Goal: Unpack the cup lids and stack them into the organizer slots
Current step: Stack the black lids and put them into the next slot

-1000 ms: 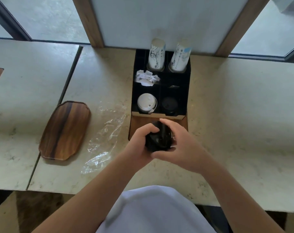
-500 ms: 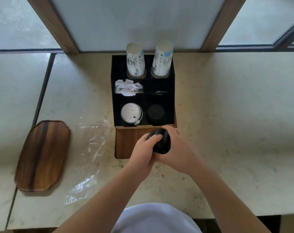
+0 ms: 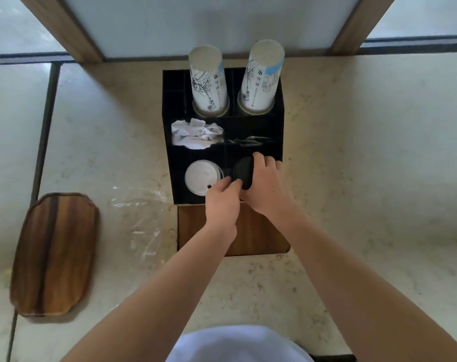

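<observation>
Pale marbled countertop runs under a window wall with wooden posts; a black organizer stands against the wall at centre.

Black lids: a stack, held over the organizer's near right slot, partly inside it. How deep it sits I cannot tell; hands cover the lower edge.

Right hand: fingers curled over the far and right side of the black stack, gripping it.

Left hand: fingers bent, fingertips pinching the near left edge of the same stack, at the divider between the two near slots.

White lids: stacked in the organizer's near left slot, just beside the black stack; the left hand overlaps their near right edge.

Middle row of the organizer: crumpled white paper in the left compartment; thin dark items in the right compartment, too dim to identify.

Far row of the organizer: two stacks of printed paper cups, upside down, one in each round slot, side by side.

Wooden base projects from the organizer's near side, under both forearms.

Clear plastic wrap lies flat on the counter just left of the organizer's near corner.

Wooden tray lies farther left of the organizer, beyond the wrap, apart from it.
</observation>
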